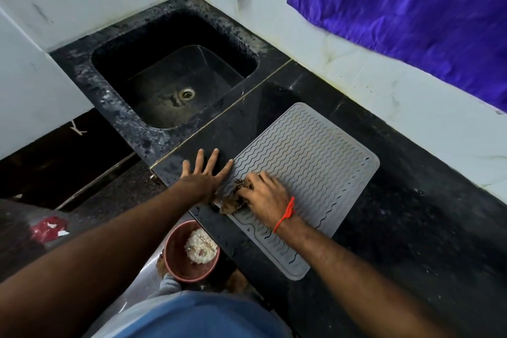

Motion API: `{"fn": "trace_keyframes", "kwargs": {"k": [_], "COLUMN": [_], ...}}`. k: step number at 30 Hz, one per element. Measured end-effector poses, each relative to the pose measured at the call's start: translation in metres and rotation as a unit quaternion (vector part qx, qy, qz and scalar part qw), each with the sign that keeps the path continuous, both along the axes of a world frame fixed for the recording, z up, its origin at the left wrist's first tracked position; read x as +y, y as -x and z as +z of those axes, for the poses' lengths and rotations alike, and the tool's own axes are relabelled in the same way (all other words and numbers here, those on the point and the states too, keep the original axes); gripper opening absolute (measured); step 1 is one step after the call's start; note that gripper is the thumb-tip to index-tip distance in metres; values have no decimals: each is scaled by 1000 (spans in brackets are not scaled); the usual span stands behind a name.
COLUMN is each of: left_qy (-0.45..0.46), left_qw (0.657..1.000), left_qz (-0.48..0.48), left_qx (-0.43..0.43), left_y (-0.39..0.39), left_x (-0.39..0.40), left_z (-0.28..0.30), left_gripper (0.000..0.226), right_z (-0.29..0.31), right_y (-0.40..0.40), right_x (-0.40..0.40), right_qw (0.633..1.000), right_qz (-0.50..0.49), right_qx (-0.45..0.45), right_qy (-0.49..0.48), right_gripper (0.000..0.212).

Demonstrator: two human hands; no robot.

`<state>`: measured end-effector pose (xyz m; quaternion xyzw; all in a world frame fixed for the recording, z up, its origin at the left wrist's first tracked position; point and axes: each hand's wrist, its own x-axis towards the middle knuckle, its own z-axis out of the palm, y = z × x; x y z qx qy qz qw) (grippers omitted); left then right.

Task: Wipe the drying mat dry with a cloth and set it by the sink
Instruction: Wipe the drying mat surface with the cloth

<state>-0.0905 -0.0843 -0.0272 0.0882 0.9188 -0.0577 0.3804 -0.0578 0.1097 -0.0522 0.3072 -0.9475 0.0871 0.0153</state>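
Head view: right hand [264, 195] on cloth [233, 200].

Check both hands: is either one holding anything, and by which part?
The right hand grips a crumpled brown cloth by its bunched right side, pressing it on the grey drying mat. The left hand holds nothing; it lies flat at the mat's edge.

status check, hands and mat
Left hand flat at mat edge. Right hand grips cloth on grey mat. Nothing in the way.

bare counter [397, 228] right, wall [384, 85] behind
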Motion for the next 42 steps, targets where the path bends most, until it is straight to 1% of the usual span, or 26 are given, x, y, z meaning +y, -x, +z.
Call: {"fn": "trace_keyframes", "kwargs": {"k": [4, 7, 11, 18, 23, 27, 28, 29, 30, 32, 34, 36, 38, 39, 42], "left_qy": [1, -10, -25, -28, -18, -19, -17, -16, -14, -16, -18, -16, -13, -10, -8], "left_qw": [1000, 999, 999, 999, 999, 999, 998, 998, 998, 998, 998, 999, 999, 999, 999], "left_qz": [8, 13, 20, 31, 36, 37, 38, 37, 36, 36, 34, 33, 43, 45, 43], "left_qx": [-20, -30, -24, -32, -33, -34, -37, -39, -40, -42, -40, -31, -18, -12, -15], "left_y": [3, 3, 2, 3, 2, 4, 3, 3, 3, 4, 4, 3, 2, 2, 3], "left_x": [-2, -2, -5, -6, -6, -3, -3, -2, -2, -3, -4, -4, -4, -5, -8], "left_z": [2, 2, -4, -6, -4, 0, 1, 2, 1, 2, 2, 2, -1, -3, -8], "left_gripper": [108, 105, 104, 106, 106, 106, 107, 107, 108, 109, 109, 110, 109, 108, 106], "right_z": [-5, -6, -5, 7, 17, 17, 19, 21, 24, 28, 25, 17, 7, 2, -7], "right_y": [28, 58, 93, 167, 202, 212, 212, 208, 200, 172, 132, 90, 57, 48, 58], "right_x": [20, 40, 68, 114, 125, 122, 117, 109, 98, 70, 39, 9, -12, -16, -4], "right_qw": [1000, 1000, 997, 980, 965, 930, 927, 935, 950, 980, 995, 998, 996, 995, 996], "right_qz": [-4, -29, -72, -175, -240, -358, -366, -348, -306, -190, -86, -8, 60, 79, 88], "right_qx": [13, 5, 16, -39, -72, -76, -72, -60, -47, -43, -47, -68, -60, -48, -33], "right_qy": [6, -6, -15, -85, -74, 13, 27, 31, 32, 33, 19, 8, -23, -33, -1], "right_gripper": [19, 20, 19, 28, 28, 29, 30, 31, 32, 30, 26, 21, 20, 22, 25]}}
